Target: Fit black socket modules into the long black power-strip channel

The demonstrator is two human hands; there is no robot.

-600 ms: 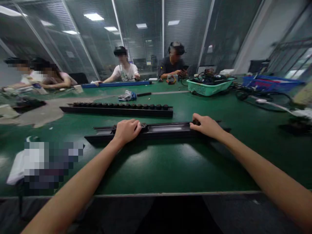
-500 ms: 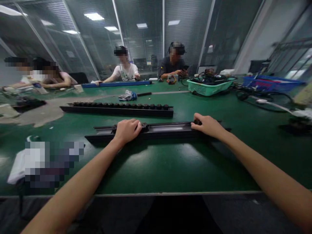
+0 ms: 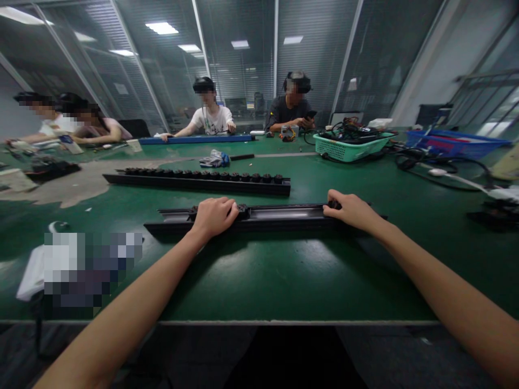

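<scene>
A long black rail (image 3: pixel 279 217) lies across the green table (image 3: pixel 275 275) in front of me. My left hand (image 3: pixel 213 216) is curled over the rail left of its middle, fingers wrapped on its far edge beside a small black part. Near the rail's right end my right hand (image 3: pixel 352 210) grips it too, fingertips on a small black part. A second black rail (image 3: pixel 194 182), topped with a row of several round black parts, lies parallel just beyond.
A teal basket (image 3: pixel 349 146) of cables stands at the back right, a blue bin (image 3: pixel 454 142) and loose cables (image 3: pixel 441 173) further right. Several people sit along the far and left edges. A blue rail (image 3: pixel 194 139) and a rag (image 3: pixel 214 159) lie far off.
Both hands stay on the near rail. The view has shifted slightly, and nothing on the table has moved.
</scene>
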